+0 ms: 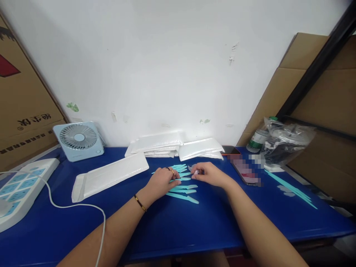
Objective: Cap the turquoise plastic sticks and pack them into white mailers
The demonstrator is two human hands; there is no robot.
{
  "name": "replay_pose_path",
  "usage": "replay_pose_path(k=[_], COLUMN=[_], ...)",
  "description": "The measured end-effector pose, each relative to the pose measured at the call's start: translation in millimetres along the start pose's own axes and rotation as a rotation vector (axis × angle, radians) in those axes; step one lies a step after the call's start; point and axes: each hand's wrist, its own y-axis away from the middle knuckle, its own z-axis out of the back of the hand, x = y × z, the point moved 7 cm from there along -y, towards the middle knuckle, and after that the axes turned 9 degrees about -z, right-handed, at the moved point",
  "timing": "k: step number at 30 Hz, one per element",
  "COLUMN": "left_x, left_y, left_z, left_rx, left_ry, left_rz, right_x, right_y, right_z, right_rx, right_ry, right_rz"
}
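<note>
Several teal eyebrow razors (187, 199) lie fanned out side by side on the blue table, their tips pointing right. My left hand (162, 182) is over their handles, thumb and fingers closed around one of the razors. The fingers partly hide that razor and those beneath. Just to the right, my right hand (209, 174) pinches a small translucent whitish piece (196, 172), which looks like a blade cap, close to the razor's tip. More translucent caps (190, 168) lie behind the fingertips, partly covered.
White padded mailers (155, 142) are stacked by the wall, with another mailer (111, 177) at left. A fan (79, 139), power strip (25, 185) and white cable stand left. At right are a phone (244, 170), bottle (257, 139), plastic bag (286, 142) and more teal razors (290, 188).
</note>
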Motion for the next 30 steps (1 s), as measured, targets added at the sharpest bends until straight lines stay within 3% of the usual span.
replay_pose_path(k=[2, 4, 11, 17, 20, 25, 30], left_x=[9, 18, 29, 29, 28, 26, 24], left_y=[-1, -3, -7, -7, -7, -5, -4], left_z=[3.5, 3.7, 0.3, -0.6, 2.4, 10.6, 13.5], left_rx=[-0.044, -0.049, -0.042, -0.038, -0.055, -0.118, -0.134], left_ry=[-0.1, -0.173, -0.231, -0.209, -0.194, -0.141, -0.135], left_rz=[0.029, 0.045, 0.039, 0.08, 0.083, 0.084, 0.082], right_x=[-8, -13, -14, -12, -12, -20, -26], right_y=[-7, -14, -28, -26, -22, -17, -16], right_z=[8, 6, -7, -4, 3, 11, 3], right_rx=[-0.169, -0.238, -0.254, -0.259, -0.274, -0.257, -0.174], right_ry=[0.067, 0.142, 0.368, 0.305, 0.167, -0.288, -0.655], right_rz=[-0.016, -0.029, -0.058, -0.053, -0.026, -0.069, -0.161])
